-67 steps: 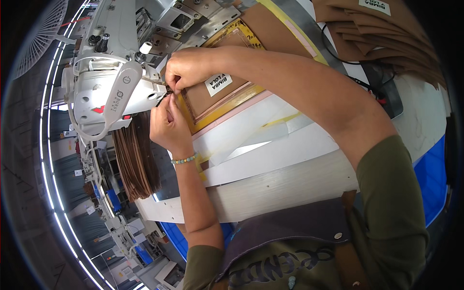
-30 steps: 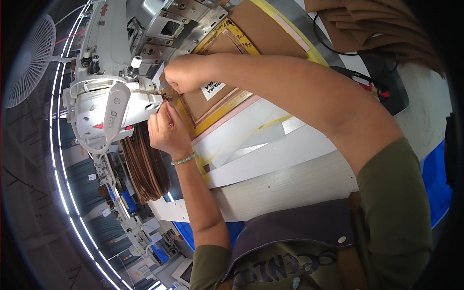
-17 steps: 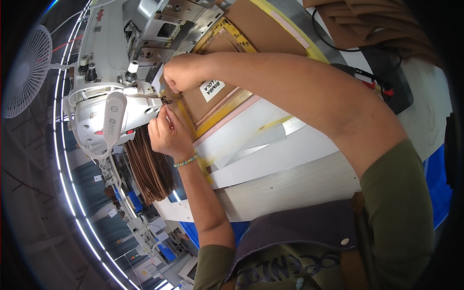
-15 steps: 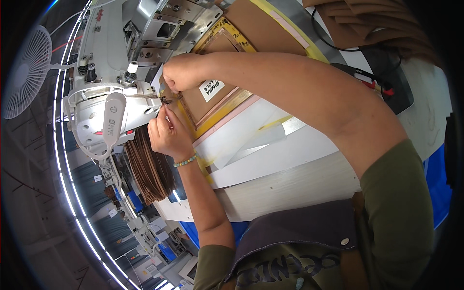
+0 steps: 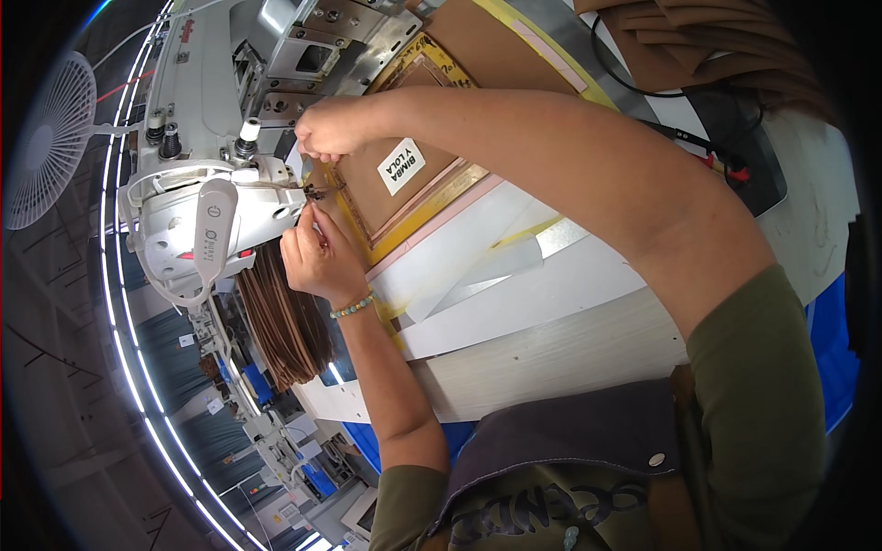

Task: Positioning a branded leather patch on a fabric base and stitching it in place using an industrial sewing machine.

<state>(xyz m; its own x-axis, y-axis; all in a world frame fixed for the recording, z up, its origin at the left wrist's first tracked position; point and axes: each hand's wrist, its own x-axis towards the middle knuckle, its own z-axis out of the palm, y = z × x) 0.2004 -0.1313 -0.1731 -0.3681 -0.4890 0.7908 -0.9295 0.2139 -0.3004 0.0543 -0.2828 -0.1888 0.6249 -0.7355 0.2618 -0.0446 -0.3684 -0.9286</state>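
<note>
At the needle end of a white sewing machine (image 5: 175, 220), the fingertips of my left hand (image 5: 322, 257) are pinched together just below the dark needle parts (image 5: 315, 191). Anything between them is too small to make out. My right hand (image 5: 333, 129) is curled beyond the needle, fingers bent downward, its grip partly hidden. Under and beside the hands lies a yellow-edged sewing template (image 5: 404, 234) with a brown panel (image 5: 365, 184) in its opening. A white printed label (image 5: 401, 167) sits on that panel. My right forearm crosses above the template.
Brown strips (image 5: 280, 317) hang in a bundle left of my left wrist. Brown pieces (image 5: 717, 46) are heaped at the far right, near a black-and-red tool (image 5: 707, 156). Translucent sheets (image 5: 478, 257) lie nearer me. A white fan (image 5: 55, 138) stands at left.
My right hand has shifted slightly left and away from me, uncovering more of the white label. My left hand has barely moved.
</note>
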